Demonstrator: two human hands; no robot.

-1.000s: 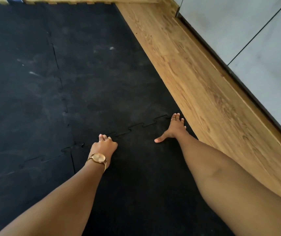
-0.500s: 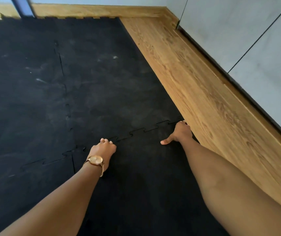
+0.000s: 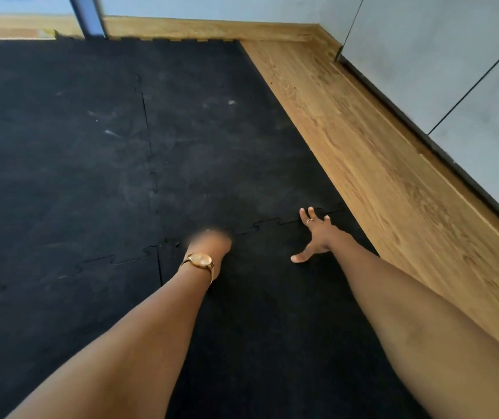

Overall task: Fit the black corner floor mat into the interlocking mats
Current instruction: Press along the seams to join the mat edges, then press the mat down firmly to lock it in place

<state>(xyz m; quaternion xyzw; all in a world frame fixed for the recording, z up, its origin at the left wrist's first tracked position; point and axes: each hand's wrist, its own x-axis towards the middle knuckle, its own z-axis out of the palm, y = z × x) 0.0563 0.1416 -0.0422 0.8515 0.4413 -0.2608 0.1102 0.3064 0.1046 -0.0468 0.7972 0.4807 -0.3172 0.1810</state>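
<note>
The black corner floor mat lies flat under both my arms, at the near right of the black matting. Its toothed far edge meets the mat beyond it along a jagged seam. My left hand, blurred and with a gold watch at the wrist, is closed into a fist resting on the mat near that seam. My right hand lies flat with fingers spread, its fingertips on the seam close to the mat's right edge. Neither hand holds anything.
More black interlocking mats cover the floor to the left and far side. A strip of wooden floor runs along the right, bordered by grey wall panels. A dark post stands at the far wall.
My right hand has gone from a curled shape at the mat's right corner to flat with fingers spread, a little further left. The left fist stays near the seam. The camera has tilted up.
</note>
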